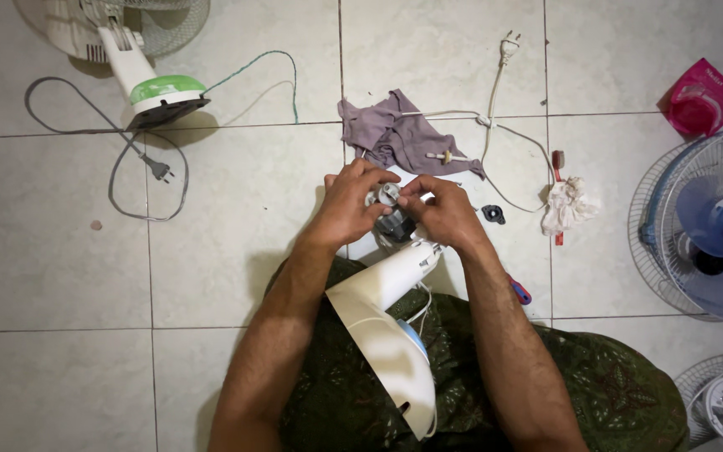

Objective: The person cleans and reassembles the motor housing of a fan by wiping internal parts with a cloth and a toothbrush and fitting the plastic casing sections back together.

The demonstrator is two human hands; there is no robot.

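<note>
Gripping fan motor (392, 213), stand (387, 335) pointing bodyward.

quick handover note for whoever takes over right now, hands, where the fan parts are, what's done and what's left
Left hand: gripping the small grey motor unit at the top of the white fan stand, fingers wrapped around it.
Right hand: pinching the same unit from the other side.
The stand lies across the lap, base toward the body.
Floor: purple cloth, white power cord, small black part, white rag, blue-bladed fan in its grille.
Done: the motor is exposed, with no grille or blade on it.
Left: motor work, then refitting.
</note>
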